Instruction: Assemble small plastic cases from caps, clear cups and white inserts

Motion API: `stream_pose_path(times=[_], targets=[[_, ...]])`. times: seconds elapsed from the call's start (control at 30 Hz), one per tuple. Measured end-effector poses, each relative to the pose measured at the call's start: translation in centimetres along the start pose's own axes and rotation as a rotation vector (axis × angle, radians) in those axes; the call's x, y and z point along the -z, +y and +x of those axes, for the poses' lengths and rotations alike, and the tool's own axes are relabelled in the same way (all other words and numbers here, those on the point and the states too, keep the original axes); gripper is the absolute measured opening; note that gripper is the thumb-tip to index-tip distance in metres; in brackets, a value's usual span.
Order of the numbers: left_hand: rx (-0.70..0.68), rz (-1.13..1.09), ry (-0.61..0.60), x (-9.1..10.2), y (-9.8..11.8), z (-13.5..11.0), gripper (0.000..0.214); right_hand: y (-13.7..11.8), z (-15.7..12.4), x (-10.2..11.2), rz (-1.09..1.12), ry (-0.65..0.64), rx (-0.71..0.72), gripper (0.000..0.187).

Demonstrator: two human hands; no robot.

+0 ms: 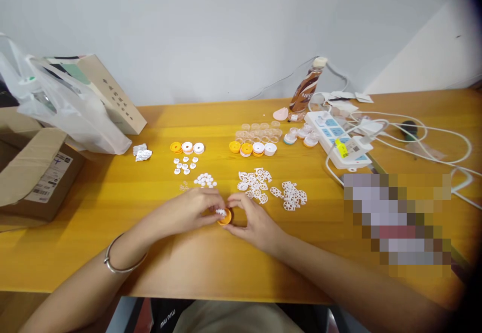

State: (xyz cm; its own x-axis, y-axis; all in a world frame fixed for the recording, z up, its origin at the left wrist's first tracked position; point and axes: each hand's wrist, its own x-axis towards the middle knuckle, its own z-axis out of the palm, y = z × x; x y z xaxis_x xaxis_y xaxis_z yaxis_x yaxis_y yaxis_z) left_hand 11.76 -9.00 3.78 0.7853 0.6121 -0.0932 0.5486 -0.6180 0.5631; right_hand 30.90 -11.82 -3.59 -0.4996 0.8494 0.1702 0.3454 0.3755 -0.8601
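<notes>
Low on the table, in the middle, a round orange plastic cap (228, 218) is held between the thumb and fingers of my right hand (256, 222). My left hand (198, 210) pinches a small white plastic piece (221, 212) over the cap's opening; the fingers partly hide it. Just beyond lie a cluster of small white domed pieces (205, 180) and some tiny clear bits (184, 186). White spoked plastic pieces (256, 185) lie in two groups to the right. Several white discs (185, 166) are laid out farther back on the left.
Orange and white round caps (246, 148) stand in rows, with clear cups (258, 133) behind. A power strip (337, 139), cables and a coffee bottle (307, 89) occupy the right. At left are a cardboard box (41, 172), a plastic bag (83, 117) and crumpled foil (142, 152).
</notes>
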Motion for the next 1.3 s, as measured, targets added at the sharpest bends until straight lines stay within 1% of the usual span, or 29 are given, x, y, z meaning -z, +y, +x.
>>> stream_pose_path(times=[0.2,0.4,0.53,0.63,0.77,0.83,0.9,0.97,1.0,1.03,1.1,1.17,1.23,1.3], targets=[[-0.012,0.039,0.046,-0.8,0.1,0.0,0.015,-0.2,0.0,0.1,0.025,-0.013,-0.034,0.040],[-0.048,-0.014,0.044,-1.0,-0.3,-0.1,0.012,0.0,0.0,0.0,0.009,-0.003,-0.018,0.038],[-0.035,-0.027,0.050,-0.9,-0.7,0.0,0.012,0.3,0.2,-0.1,-0.074,0.007,0.021,0.030],[-0.024,-0.029,0.054,-1.0,-0.7,0.0,0.013,0.4,0.3,0.0,-0.088,0.007,0.030,0.024],[-0.024,-0.103,0.062,-0.4,-0.3,0.1,0.016,0.1,0.4,0.3,-0.043,0.057,0.014,0.023],[0.001,-0.157,0.124,0.4,-0.4,0.6,0.023,0.0,0.4,0.5,0.050,0.066,-0.014,0.023],[0.058,-0.176,0.268,1.6,-0.9,2.1,0.030,0.1,0.5,0.6,0.203,0.067,-0.058,0.024],[0.128,-0.112,0.437,2.9,-2.0,4.6,0.030,0.2,0.6,0.7,0.353,0.074,-0.109,0.026],[0.162,-0.053,0.493,3.5,-2.7,6.1,0.031,0.3,0.6,0.7,0.405,0.081,-0.135,0.029],[0.205,-0.004,0.515,4.0,-3.5,7.7,0.031,0.4,0.6,0.8,0.444,0.089,-0.159,0.031],[0.236,0.028,0.533,4.7,-5.2,11.0,0.034,0.6,0.7,0.8,0.517,0.108,-0.197,0.034],[0.262,0.034,0.527,4.7,-6.6,13.8,0.035,0.7,0.8,0.9,0.603,0.139,-0.217,0.037],[0.283,0.024,0.508,4.4,-7.6,15.7,0.033,0.8,0.8,1.1,0.670,0.156,-0.227,0.038],[0.294,0.006,0.487,4.1,-8.0,16.7,0.028,0.8,0.8,1.2,0.698,0.160,-0.234,0.038]])
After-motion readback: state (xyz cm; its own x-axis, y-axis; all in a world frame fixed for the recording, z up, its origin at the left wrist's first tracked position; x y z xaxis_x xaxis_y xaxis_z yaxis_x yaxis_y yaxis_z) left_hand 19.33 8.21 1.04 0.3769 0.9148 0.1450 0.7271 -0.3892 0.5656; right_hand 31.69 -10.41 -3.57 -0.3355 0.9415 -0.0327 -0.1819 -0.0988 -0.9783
